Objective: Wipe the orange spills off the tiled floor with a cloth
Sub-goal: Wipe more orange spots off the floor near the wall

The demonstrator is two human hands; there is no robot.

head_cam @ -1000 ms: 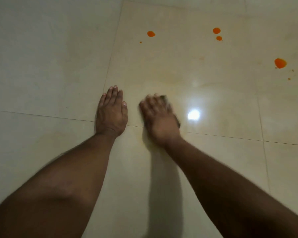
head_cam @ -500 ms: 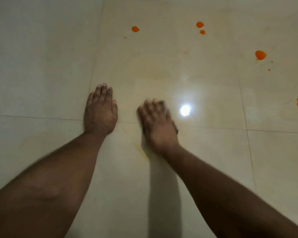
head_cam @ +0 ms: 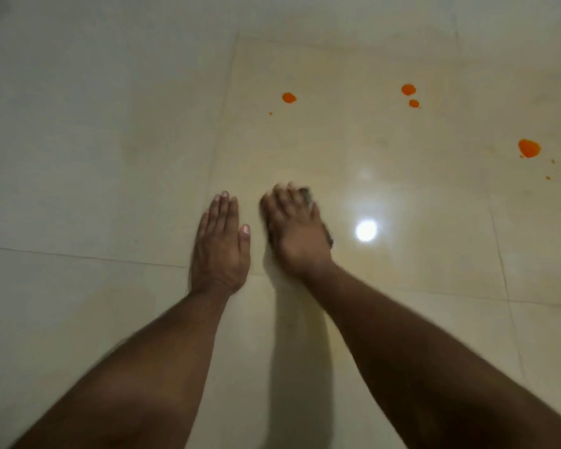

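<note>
My right hand (head_cam: pixel 295 228) lies flat on a dark cloth (head_cam: pixel 328 237) and presses it to the glossy cream tile floor (head_cam: pixel 110 157). Only the cloth's edges show past the fingers and the hand's right side. My left hand (head_cam: pixel 221 247) rests flat on the floor just to its left, fingers straight and together. Orange spills lie farther ahead: one drop (head_cam: pixel 288 97), a pair of drops (head_cam: pixel 408 89), and a larger blot (head_cam: pixel 528 148) with small specks at the far right. A faint yellowish smear covers the tile ahead of the cloth.
Grout lines (head_cam: pixel 78 256) cross under both wrists and run ahead past my left hand. A bright lamp reflection (head_cam: pixel 366 230) shines on the tile right of the cloth. Nothing else stands on the floor in view.
The view has shifted, and the orange streak at the far right edge has dropped out of sight. My right hand stays blurred on the cloth near the same grout line. My left hand stays planted.
</note>
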